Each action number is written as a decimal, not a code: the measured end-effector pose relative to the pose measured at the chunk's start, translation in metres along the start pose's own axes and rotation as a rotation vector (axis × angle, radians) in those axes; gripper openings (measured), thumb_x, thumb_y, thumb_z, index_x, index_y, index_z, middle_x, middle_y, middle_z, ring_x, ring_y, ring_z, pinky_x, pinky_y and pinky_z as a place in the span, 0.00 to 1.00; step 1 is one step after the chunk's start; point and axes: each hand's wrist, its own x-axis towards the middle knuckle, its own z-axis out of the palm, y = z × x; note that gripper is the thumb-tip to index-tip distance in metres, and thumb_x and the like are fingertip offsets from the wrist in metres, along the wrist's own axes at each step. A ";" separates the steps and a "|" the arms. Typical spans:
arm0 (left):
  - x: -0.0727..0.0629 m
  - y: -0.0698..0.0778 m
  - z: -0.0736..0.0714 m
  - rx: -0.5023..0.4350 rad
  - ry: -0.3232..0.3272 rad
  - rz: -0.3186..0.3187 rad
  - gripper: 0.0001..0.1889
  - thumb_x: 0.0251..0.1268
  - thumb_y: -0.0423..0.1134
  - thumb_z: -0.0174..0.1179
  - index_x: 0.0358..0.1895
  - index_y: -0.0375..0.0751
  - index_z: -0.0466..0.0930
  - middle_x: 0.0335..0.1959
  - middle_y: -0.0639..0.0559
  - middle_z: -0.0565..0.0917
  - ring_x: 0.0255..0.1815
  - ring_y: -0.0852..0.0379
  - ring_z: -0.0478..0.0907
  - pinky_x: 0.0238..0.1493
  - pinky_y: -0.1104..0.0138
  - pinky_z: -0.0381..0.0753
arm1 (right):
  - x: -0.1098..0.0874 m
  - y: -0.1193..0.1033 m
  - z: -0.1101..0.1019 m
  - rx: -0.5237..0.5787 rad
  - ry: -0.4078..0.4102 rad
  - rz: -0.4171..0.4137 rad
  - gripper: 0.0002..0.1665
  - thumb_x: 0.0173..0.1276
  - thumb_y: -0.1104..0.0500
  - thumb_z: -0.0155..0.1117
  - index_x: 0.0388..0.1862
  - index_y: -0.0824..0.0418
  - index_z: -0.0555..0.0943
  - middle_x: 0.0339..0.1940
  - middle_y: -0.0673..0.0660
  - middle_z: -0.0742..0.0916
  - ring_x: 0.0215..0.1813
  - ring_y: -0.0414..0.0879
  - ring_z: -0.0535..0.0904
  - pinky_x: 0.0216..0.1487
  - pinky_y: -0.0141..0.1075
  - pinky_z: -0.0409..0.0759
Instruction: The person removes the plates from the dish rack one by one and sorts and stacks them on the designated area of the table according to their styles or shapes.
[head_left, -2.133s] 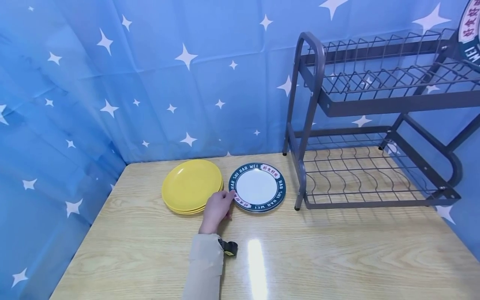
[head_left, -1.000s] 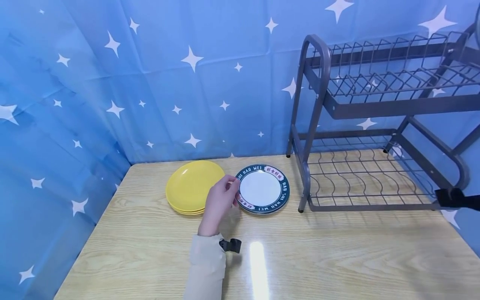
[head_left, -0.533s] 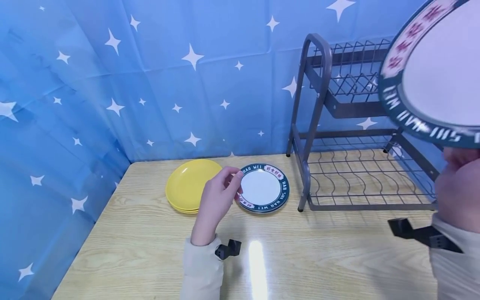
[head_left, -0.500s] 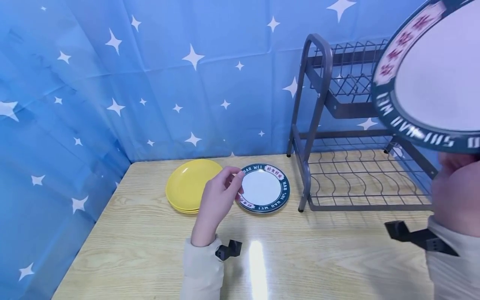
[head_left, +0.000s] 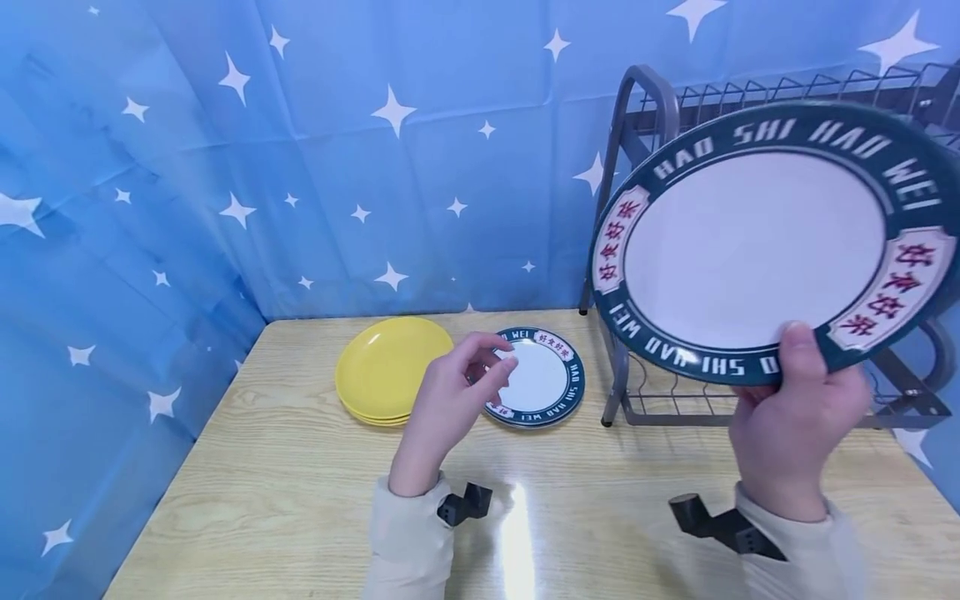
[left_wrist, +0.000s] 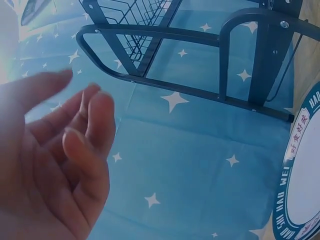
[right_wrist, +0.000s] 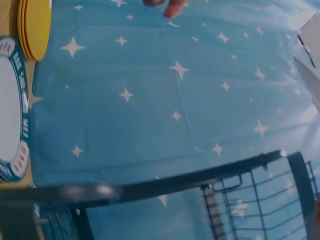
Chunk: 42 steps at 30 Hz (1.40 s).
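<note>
My right hand (head_left: 795, 433) grips a large white plate (head_left: 753, 250) by its lower edge, thumb over the dark green lettered rim. The plate is raised and tilted, its face toward the head camera, in front of the wire rack (head_left: 675, 419). My left hand (head_left: 450, 396) hovers with loosely bent fingers and holds nothing. In the head view it overlaps the left edge of a small stack of matching green-rimmed plates (head_left: 534, 379). Beside it lies a stack of yellow plates (head_left: 392, 367). The left wrist view shows the fingers (left_wrist: 102, 120) with only air between them.
The grey two-tier rack stands on the right of the wooden table (head_left: 285, 500), its upper basket partly hidden by the raised plate. A blue star-patterned curtain (head_left: 450, 167) hangs behind and along the left side.
My right hand has come in from the right edge, bringing the plate leftward before the rack. My left hand has lifted off the rim of the green-rimmed stack and shifted slightly right.
</note>
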 end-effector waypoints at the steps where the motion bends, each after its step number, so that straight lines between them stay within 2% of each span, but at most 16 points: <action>1: -0.001 0.001 0.000 0.004 -0.014 0.005 0.15 0.57 0.56 0.55 0.45 0.58 0.74 0.27 0.58 0.78 0.22 0.58 0.76 0.24 0.65 0.75 | -0.004 0.002 -0.001 -0.004 -0.017 0.018 0.14 0.60 0.71 0.52 0.43 0.79 0.68 0.19 0.65 0.75 0.07 0.44 0.59 0.06 0.28 0.55; 3: -0.002 0.003 0.001 0.024 -0.046 0.024 0.16 0.56 0.56 0.56 0.46 0.58 0.74 0.28 0.60 0.78 0.23 0.61 0.75 0.25 0.65 0.75 | -0.011 0.005 -0.002 -0.031 -0.053 0.049 0.18 0.61 0.71 0.51 0.49 0.79 0.67 0.24 0.66 0.77 0.09 0.44 0.67 0.07 0.26 0.61; 6: -0.004 0.008 0.001 0.091 -0.112 0.063 0.17 0.55 0.58 0.55 0.46 0.59 0.74 0.29 0.63 0.77 0.26 0.64 0.75 0.26 0.68 0.75 | -0.019 0.008 -0.004 -0.069 -0.101 0.096 0.20 0.63 0.70 0.50 0.53 0.77 0.65 0.33 0.69 0.80 0.22 0.48 0.80 0.17 0.28 0.75; 8: -0.006 0.012 0.002 0.141 -0.150 0.091 0.18 0.55 0.60 0.55 0.45 0.59 0.74 0.29 0.64 0.77 0.28 0.66 0.74 0.27 0.69 0.75 | -0.023 0.010 -0.004 -0.085 -0.127 0.122 0.21 0.64 0.69 0.49 0.55 0.76 0.64 0.37 0.70 0.80 0.32 0.52 0.82 0.23 0.33 0.78; 11: -0.008 0.017 0.003 0.163 -0.174 0.130 0.17 0.56 0.60 0.54 0.45 0.58 0.75 0.28 0.66 0.76 0.27 0.67 0.73 0.27 0.70 0.74 | -0.027 0.013 -0.003 -0.089 -0.135 0.154 0.21 0.65 0.69 0.48 0.56 0.75 0.64 0.40 0.70 0.80 0.35 0.53 0.82 0.25 0.32 0.78; 15: -0.010 0.019 0.004 0.116 -0.111 0.204 0.15 0.59 0.55 0.54 0.45 0.55 0.75 0.26 0.66 0.77 0.24 0.67 0.72 0.25 0.70 0.74 | -0.031 0.016 0.000 -0.112 -0.134 0.183 0.21 0.65 0.69 0.49 0.56 0.75 0.65 0.40 0.70 0.80 0.32 0.52 0.83 0.21 0.31 0.77; 18: -0.012 0.019 0.003 0.072 -0.051 0.255 0.12 0.61 0.50 0.54 0.45 0.52 0.76 0.24 0.64 0.77 0.21 0.66 0.71 0.23 0.70 0.74 | -0.034 0.018 0.001 -0.189 -0.131 0.213 0.20 0.65 0.67 0.50 0.55 0.74 0.67 0.40 0.69 0.80 0.31 0.50 0.83 0.24 0.32 0.78; 21: -0.014 0.022 0.000 0.040 -0.017 0.266 0.10 0.62 0.45 0.54 0.44 0.49 0.77 0.23 0.62 0.77 0.20 0.65 0.71 0.22 0.70 0.73 | -0.037 0.019 0.001 -0.266 -0.138 0.260 0.20 0.66 0.65 0.51 0.55 0.73 0.68 0.40 0.67 0.81 0.30 0.48 0.82 0.24 0.31 0.78; 27: -0.018 0.042 -0.008 0.038 0.017 0.224 0.03 0.62 0.36 0.55 0.34 0.42 0.76 0.19 0.57 0.75 0.18 0.63 0.70 0.19 0.70 0.71 | -0.042 0.024 -0.001 -0.428 -0.236 0.342 0.19 0.67 0.61 0.51 0.54 0.71 0.70 0.40 0.61 0.83 0.27 0.44 0.81 0.19 0.26 0.74; 30: -0.018 0.048 -0.010 0.046 0.027 0.183 0.05 0.63 0.35 0.53 0.30 0.39 0.74 0.18 0.55 0.74 0.19 0.63 0.70 0.19 0.70 0.71 | -0.043 0.026 -0.002 -0.529 -0.296 0.348 0.18 0.68 0.60 0.50 0.53 0.69 0.72 0.41 0.59 0.84 0.26 0.43 0.80 0.19 0.25 0.74; 33: -0.016 0.047 -0.010 0.032 0.031 0.128 0.05 0.64 0.36 0.52 0.32 0.40 0.74 0.18 0.55 0.75 0.20 0.62 0.71 0.21 0.70 0.71 | -0.043 0.029 -0.003 -0.579 -0.351 0.366 0.19 0.69 0.59 0.49 0.55 0.67 0.71 0.42 0.58 0.83 0.29 0.43 0.81 0.24 0.27 0.77; 36: -0.013 0.039 -0.011 -0.017 0.027 0.083 0.06 0.65 0.39 0.52 0.34 0.41 0.74 0.20 0.55 0.77 0.21 0.60 0.73 0.21 0.69 0.71 | -0.041 0.032 -0.005 -0.611 -0.418 0.394 0.19 0.69 0.58 0.49 0.56 0.65 0.70 0.37 0.56 0.83 0.22 0.42 0.75 0.21 0.26 0.74; 39: -0.011 0.035 -0.013 -0.073 0.028 0.013 0.07 0.65 0.41 0.51 0.38 0.42 0.74 0.21 0.53 0.79 0.21 0.56 0.74 0.20 0.69 0.71 | -0.040 0.037 -0.006 -0.636 -0.496 0.423 0.19 0.69 0.60 0.49 0.57 0.62 0.67 0.32 0.55 0.82 0.16 0.44 0.66 0.15 0.30 0.66; 42: -0.011 0.038 -0.016 -0.126 0.039 -0.052 0.08 0.66 0.40 0.49 0.41 0.41 0.74 0.21 0.48 0.80 0.19 0.50 0.74 0.18 0.69 0.70 | -0.041 0.039 -0.003 -0.645 -0.535 0.454 0.22 0.67 0.62 0.51 0.60 0.58 0.63 0.33 0.56 0.81 0.17 0.44 0.67 0.16 0.31 0.68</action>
